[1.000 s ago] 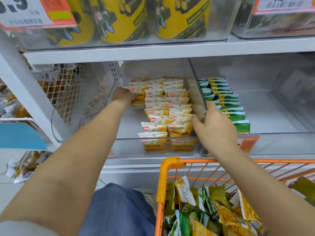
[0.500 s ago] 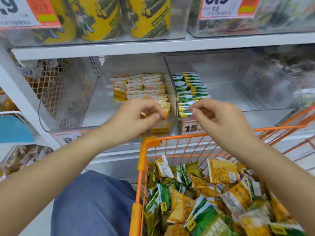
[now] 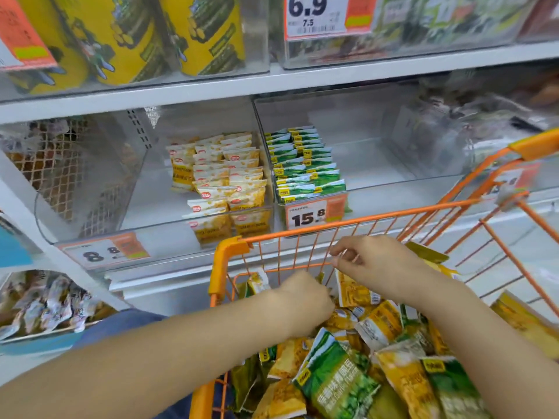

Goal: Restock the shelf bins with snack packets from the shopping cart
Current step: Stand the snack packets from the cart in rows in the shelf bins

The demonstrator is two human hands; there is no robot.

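Note:
The orange wire shopping cart stands against the shelf and holds several loose yellow and green snack packets. My left hand is down among the packets at the cart's front left, fingers curled and hidden. My right hand hovers just above a yellow packet near the front rim, thumb and fingers slightly apart, holding nothing. On the middle shelf, a clear bin holds rows of yellow packets. The bin beside it holds green packets along its left side.
Price tags reading 15.8 and 8.8 hang on the bin fronts. Yellow canisters fill the upper shelf. A wire mesh panel closes the left side. More packets lie on a lower shelf at the left.
Both hands came back from the yellow-packet bin and dropped into the cart. The view has tilted down and right, showing more of the cart.

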